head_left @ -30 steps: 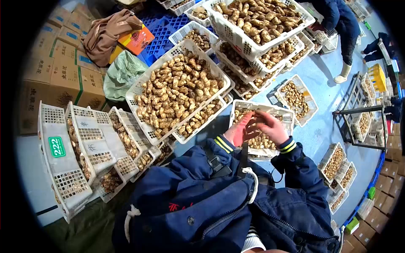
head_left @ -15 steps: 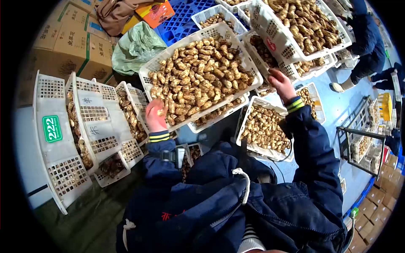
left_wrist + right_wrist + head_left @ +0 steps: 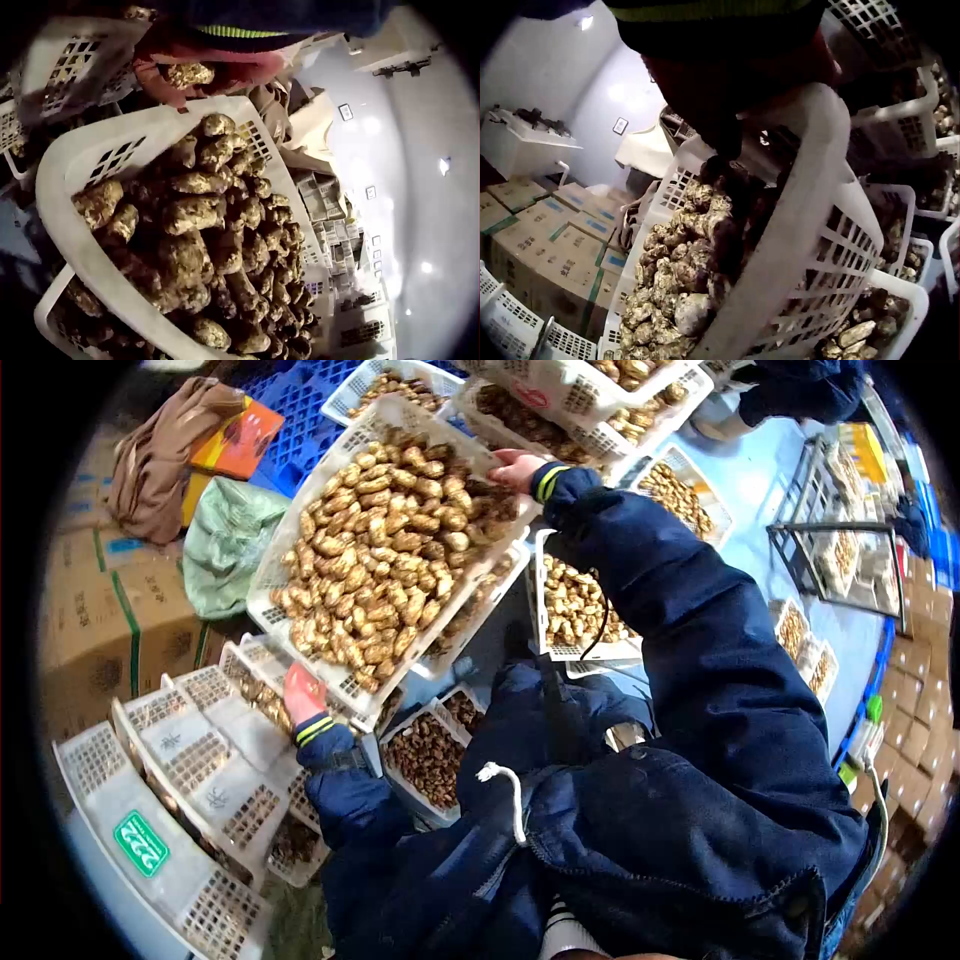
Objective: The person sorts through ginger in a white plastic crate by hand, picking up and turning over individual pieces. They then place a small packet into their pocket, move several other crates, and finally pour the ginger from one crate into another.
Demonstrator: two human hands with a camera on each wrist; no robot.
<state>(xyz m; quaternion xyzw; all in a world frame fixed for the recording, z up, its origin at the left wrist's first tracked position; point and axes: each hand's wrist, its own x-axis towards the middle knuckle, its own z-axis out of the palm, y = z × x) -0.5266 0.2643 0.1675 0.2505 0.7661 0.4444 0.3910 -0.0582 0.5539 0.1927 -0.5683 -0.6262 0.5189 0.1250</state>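
Note:
A white basket (image 3: 262, 575) full of brown-and-cream mushroom-like pieces (image 3: 370, 560) rests on another filled basket. At its upper right end my right hand (image 3: 517, 468) grips the rim; in the right wrist view the dark hand (image 3: 727, 97) is over the basket's rim (image 3: 810, 157), its fingertips hidden in shadow. My left hand (image 3: 302, 695) is at the lower left corner. The left wrist view shows that hand (image 3: 225, 67) curled round one piece (image 3: 191, 73), with a fingertip touching the rim (image 3: 150, 127).
Tilted white baskets (image 3: 190, 730) stand at the left, by cardboard boxes (image 3: 140, 620) and a green bag (image 3: 230, 540). Stacked baskets (image 3: 560, 400) are beyond the right hand, and another filled basket (image 3: 575, 610) is at the right. Another person (image 3: 800, 390) is at the upper right.
My hands have parted from over the right basket and gone to opposite ends of the large one. The right hand has reached its rim. The view has shifted.

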